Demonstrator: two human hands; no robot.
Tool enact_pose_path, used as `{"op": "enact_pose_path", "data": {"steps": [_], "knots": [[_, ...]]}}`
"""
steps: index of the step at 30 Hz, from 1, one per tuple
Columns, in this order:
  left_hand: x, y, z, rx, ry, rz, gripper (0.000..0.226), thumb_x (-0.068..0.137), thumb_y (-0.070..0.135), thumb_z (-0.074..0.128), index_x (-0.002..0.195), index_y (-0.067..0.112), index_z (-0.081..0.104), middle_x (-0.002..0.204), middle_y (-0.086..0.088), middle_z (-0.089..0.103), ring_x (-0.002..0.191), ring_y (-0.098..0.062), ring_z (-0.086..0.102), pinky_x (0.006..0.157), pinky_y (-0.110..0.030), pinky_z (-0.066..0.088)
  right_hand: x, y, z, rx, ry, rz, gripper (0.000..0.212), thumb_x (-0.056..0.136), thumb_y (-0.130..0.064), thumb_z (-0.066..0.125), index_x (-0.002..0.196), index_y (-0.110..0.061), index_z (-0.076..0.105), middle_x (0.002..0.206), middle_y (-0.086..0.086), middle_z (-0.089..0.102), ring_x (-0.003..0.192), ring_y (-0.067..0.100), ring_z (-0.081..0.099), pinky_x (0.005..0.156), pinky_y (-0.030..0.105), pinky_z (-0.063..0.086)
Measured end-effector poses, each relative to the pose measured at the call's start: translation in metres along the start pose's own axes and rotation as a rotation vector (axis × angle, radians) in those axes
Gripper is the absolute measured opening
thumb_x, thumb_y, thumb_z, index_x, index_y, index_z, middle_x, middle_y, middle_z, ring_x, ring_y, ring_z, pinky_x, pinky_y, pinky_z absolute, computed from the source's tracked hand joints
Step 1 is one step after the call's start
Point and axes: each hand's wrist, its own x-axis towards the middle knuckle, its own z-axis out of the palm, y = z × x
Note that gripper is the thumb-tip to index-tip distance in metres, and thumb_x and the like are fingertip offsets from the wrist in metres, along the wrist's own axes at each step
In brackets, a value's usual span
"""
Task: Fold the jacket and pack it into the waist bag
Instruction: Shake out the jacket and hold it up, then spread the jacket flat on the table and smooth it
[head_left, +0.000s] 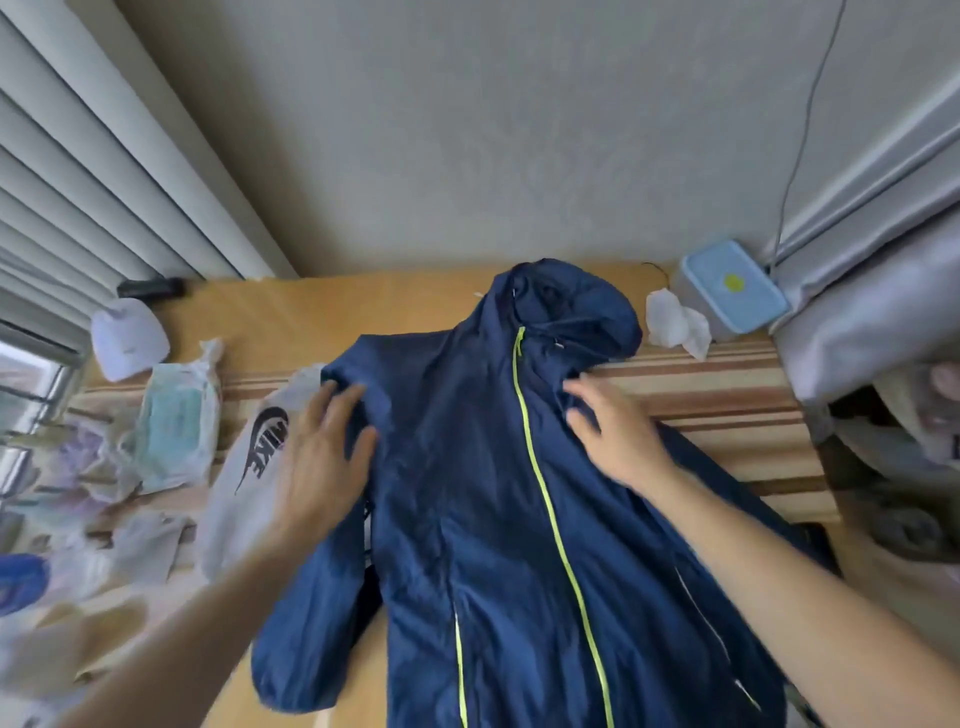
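Observation:
A navy hooded jacket (483, 519) with a lime-yellow zipper lies spread face up on the mat, hood toward the wall. My left hand (322, 457) rests flat on its left shoulder, fingers straight. My right hand (613, 431) presses on the right shoulder near the collar, fingers spread. A dark strap (370, 577) pokes out from under the jacket's left side; I cannot tell whether it belongs to the waist bag.
A grey bag with a sports logo (244, 467) lies left of the jacket. Packets and papers (171, 421) clutter the far left. A light blue box (732, 291) and crumpled tissue (675, 322) sit at the back right. A curtain (872, 291) hangs on the right.

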Motion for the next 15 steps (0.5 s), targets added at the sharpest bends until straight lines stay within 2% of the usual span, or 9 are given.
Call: {"op": "enact_pose_path", "data": {"steps": [2, 4, 5, 6, 8, 10, 12, 15], "knots": [[-0.046, 0.007, 0.035, 0.12, -0.017, 0.232, 0.051, 0.097, 0.035, 0.057, 0.146, 0.022, 0.055, 0.159, -0.015, 0.041, 0.144, -0.036, 0.042, 0.115, -0.049, 0.038, -0.05, 0.033, 0.042, -0.181, -0.158, 0.019, 0.05, 0.102, -0.037, 0.049, 0.149, -0.021, 0.046, 0.16, 0.01, 0.04, 0.15, 0.033, 0.033, 0.12, 0.041, 0.029], [-0.086, 0.007, 0.074, 0.281, -0.127, 0.443, 0.051, 0.099, 0.04, 0.054, 0.147, 0.026, 0.054, 0.164, -0.013, 0.034, 0.151, -0.033, 0.035, 0.12, -0.048, 0.032, -0.086, 0.063, 0.067, -0.354, -0.292, 0.043, 0.061, 0.103, -0.045, 0.04, 0.159, -0.026, 0.027, 0.17, 0.007, 0.015, 0.157, 0.03, 0.013, 0.125, 0.043, 0.02], [-0.102, 0.003, 0.09, 0.374, -0.202, 0.482, 0.051, 0.099, 0.043, 0.05, 0.147, 0.026, 0.054, 0.166, -0.013, 0.029, 0.152, -0.032, 0.034, 0.121, -0.048, 0.029, -0.096, 0.074, 0.073, -0.413, -0.321, 0.053, 0.064, 0.103, -0.044, 0.039, 0.161, -0.028, 0.017, 0.172, 0.005, 0.004, 0.158, 0.028, 0.005, 0.126, 0.043, 0.017], [-0.116, 0.0, 0.103, 0.46, -0.253, 0.477, 0.053, 0.099, 0.046, 0.044, 0.146, 0.025, 0.055, 0.166, -0.012, 0.025, 0.151, -0.032, 0.034, 0.122, -0.049, 0.026, -0.101, 0.083, 0.074, -0.445, -0.303, 0.066, 0.065, 0.104, -0.042, 0.04, 0.162, -0.029, 0.012, 0.172, 0.005, -0.002, 0.158, 0.028, 0.002, 0.126, 0.044, 0.015], [-0.138, -0.003, 0.115, 0.559, -0.297, 0.375, 0.058, 0.097, 0.045, 0.037, 0.144, 0.019, 0.058, 0.164, -0.014, 0.025, 0.15, -0.034, 0.036, 0.122, -0.05, 0.023, -0.108, 0.096, 0.07, -0.416, -0.186, 0.124, 0.065, 0.104, -0.04, 0.041, 0.162, -0.022, 0.015, 0.171, 0.009, 0.004, 0.158, 0.029, 0.005, 0.126, 0.044, 0.017], [-0.158, 0.001, 0.115, 0.589, -0.269, 0.27, 0.058, 0.097, 0.042, 0.04, 0.146, 0.015, 0.055, 0.164, -0.02, 0.029, 0.151, -0.037, 0.033, 0.122, -0.051, 0.024, -0.122, 0.104, 0.062, -0.32, -0.073, 0.188, 0.064, 0.104, -0.039, 0.045, 0.159, -0.016, 0.025, 0.169, 0.013, 0.015, 0.157, 0.031, 0.012, 0.124, 0.044, 0.022], [-0.183, 0.008, 0.111, 0.561, -0.203, 0.194, 0.059, 0.097, 0.043, 0.042, 0.148, 0.015, 0.051, 0.163, -0.023, 0.032, 0.151, -0.039, 0.032, 0.122, -0.052, 0.024, -0.154, 0.114, 0.061, -0.268, -0.013, 0.165, 0.061, 0.102, -0.037, 0.05, 0.156, -0.015, 0.033, 0.168, 0.015, 0.02, 0.156, 0.033, 0.017, 0.123, 0.046, 0.026], [-0.227, 0.013, 0.113, 0.516, -0.17, 0.123, 0.061, 0.095, 0.047, 0.04, 0.148, 0.02, 0.052, 0.158, -0.024, 0.039, 0.142, -0.044, 0.043, 0.113, -0.051, 0.035, -0.225, 0.133, 0.075, -0.276, 0.015, 0.102, 0.061, 0.097, -0.035, 0.06, 0.152, -0.017, 0.042, 0.165, 0.018, 0.027, 0.151, 0.038, 0.029, 0.115, 0.05, 0.039]]}}
